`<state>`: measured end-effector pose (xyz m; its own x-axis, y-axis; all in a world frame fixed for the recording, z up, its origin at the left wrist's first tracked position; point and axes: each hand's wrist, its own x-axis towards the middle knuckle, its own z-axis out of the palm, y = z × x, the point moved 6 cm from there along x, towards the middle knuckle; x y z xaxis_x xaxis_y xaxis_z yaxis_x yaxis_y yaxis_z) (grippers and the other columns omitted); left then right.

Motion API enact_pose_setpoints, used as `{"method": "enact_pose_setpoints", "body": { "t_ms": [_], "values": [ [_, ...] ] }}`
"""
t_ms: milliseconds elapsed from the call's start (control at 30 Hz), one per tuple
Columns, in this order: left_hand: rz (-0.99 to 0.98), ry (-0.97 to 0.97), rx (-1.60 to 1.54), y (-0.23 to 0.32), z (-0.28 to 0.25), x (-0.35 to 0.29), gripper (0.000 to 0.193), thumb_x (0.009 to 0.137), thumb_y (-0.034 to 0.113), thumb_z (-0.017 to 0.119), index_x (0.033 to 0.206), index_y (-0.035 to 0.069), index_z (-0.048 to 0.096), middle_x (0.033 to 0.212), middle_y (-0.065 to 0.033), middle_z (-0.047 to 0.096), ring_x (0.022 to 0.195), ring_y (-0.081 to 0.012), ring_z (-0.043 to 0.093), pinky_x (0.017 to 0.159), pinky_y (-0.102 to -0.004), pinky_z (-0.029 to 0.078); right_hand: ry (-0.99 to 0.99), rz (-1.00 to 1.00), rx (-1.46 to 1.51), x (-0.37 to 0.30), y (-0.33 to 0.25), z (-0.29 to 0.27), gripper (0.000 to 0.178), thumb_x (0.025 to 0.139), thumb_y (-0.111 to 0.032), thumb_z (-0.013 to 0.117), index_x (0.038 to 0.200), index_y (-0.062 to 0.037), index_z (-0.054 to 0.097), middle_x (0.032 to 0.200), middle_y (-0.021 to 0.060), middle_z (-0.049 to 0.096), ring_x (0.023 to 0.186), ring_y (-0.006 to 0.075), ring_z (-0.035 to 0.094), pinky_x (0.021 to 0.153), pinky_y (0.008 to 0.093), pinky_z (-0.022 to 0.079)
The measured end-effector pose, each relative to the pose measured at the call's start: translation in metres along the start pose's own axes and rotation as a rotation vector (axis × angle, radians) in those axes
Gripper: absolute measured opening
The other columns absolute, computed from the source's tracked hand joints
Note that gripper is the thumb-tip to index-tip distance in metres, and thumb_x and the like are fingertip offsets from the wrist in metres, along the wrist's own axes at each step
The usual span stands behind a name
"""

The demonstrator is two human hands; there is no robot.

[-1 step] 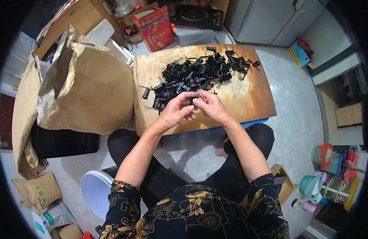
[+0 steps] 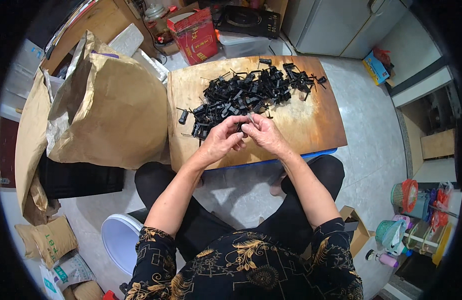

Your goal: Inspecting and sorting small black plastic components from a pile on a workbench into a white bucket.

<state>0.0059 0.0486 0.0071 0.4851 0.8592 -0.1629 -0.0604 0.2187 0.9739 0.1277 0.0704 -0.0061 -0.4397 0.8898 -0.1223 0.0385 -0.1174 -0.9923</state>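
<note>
Close together above the near edge of the wooden board [image 2: 311, 125], my left hand [image 2: 222, 140] and my right hand [image 2: 266, 136] pinch a small black plastic part [image 2: 240, 128] between them. Most of that part is hidden by my fingers. A thin greyish sliver shows at my right fingertips; its kind is too small to tell. Just beyond my hands lies a heap of black plastic parts [image 2: 253, 90] with thin stick-like prongs. One loose black part [image 2: 183, 117] rests apart from the heap at the board's left.
A large open brown paper sack [image 2: 111, 110] stands against the board's left side. Behind the board are a red box [image 2: 193, 37], a clear plastic tub [image 2: 243, 46] and a black hotplate [image 2: 248, 21]. A white bucket [image 2: 122, 242] stands on the floor by my left arm.
</note>
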Motion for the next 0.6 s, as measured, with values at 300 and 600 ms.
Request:
{"method": "enact_pose_setpoints", "body": {
  "t_ms": [300,600],
  "values": [
    [0.108,0.216,0.048,0.002,-0.012,0.0,0.034,0.092,0.007,0.046,0.125,0.003,0.042,0.098,-0.0077,0.059,0.083,-0.0113,0.058,0.066,-0.0241,0.051,0.075,0.173,0.428,-0.01,0.004,0.025,0.041,0.097,-0.027,0.039,0.128,-0.0021,0.037,0.059,-0.001,0.042,0.042,0.0046,0.03,0.035,0.0196,0.021],
    [0.128,0.243,0.095,0.003,-0.01,0.003,0.034,0.091,0.008,0.048,0.125,0.005,0.043,0.093,-0.0042,0.057,0.078,-0.0089,0.056,0.064,-0.024,0.052,0.061,0.204,0.435,-0.006,0.005,0.028,0.04,0.096,-0.026,0.04,0.129,-0.0038,0.034,0.058,-0.0032,0.041,0.041,0.0035,0.029,0.035,0.019,0.021]
  ]
}}
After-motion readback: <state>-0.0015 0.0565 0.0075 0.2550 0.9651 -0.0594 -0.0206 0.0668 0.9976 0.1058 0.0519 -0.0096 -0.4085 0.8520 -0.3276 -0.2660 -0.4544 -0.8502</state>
